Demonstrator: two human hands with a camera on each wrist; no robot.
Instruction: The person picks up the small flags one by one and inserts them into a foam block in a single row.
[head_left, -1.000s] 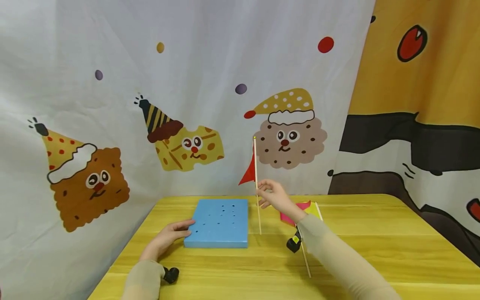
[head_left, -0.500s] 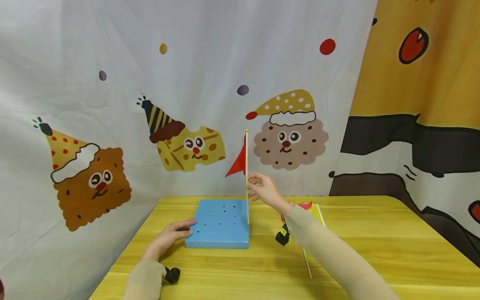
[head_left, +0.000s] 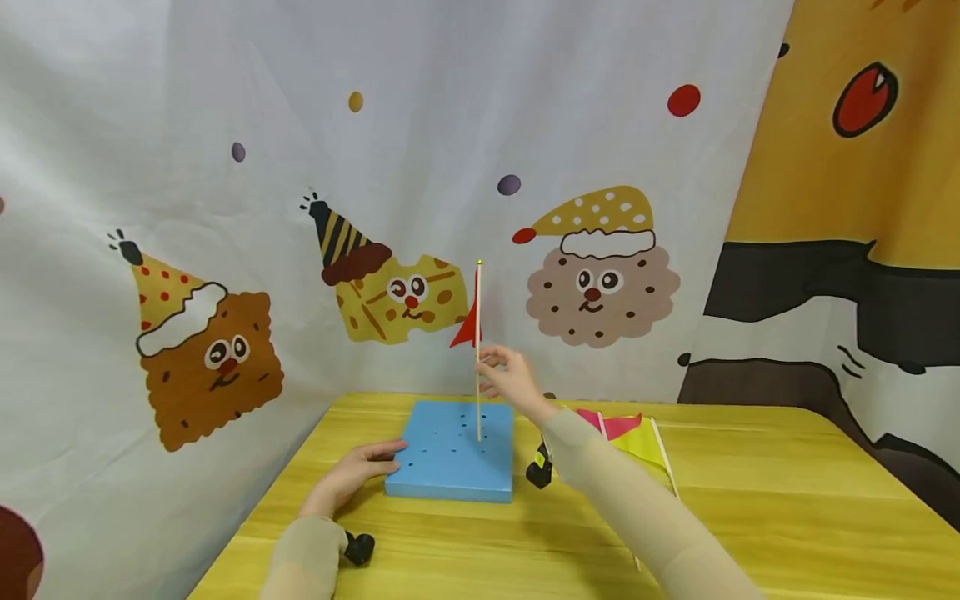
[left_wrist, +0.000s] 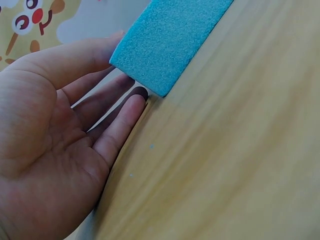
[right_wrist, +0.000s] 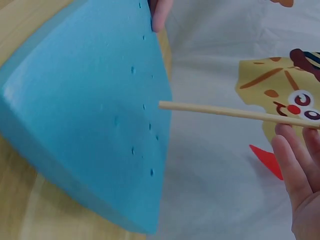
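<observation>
Planting the red flag (head_left: pixel 468 331): my right hand (head_left: pixel 504 379) pinches its stick upright over the blue foam block (head_left: pixel 453 451), left hand (head_left: pixel 358 471) flat-fingered, bracing it; next, press the tip into a hole.

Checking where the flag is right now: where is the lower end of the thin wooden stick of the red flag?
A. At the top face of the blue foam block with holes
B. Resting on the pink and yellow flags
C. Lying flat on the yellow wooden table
A: the right hand holds the red flag's thin wooden stick upright, its lower end meeting the top of the blue foam block, as the right wrist view shows too.
</observation>
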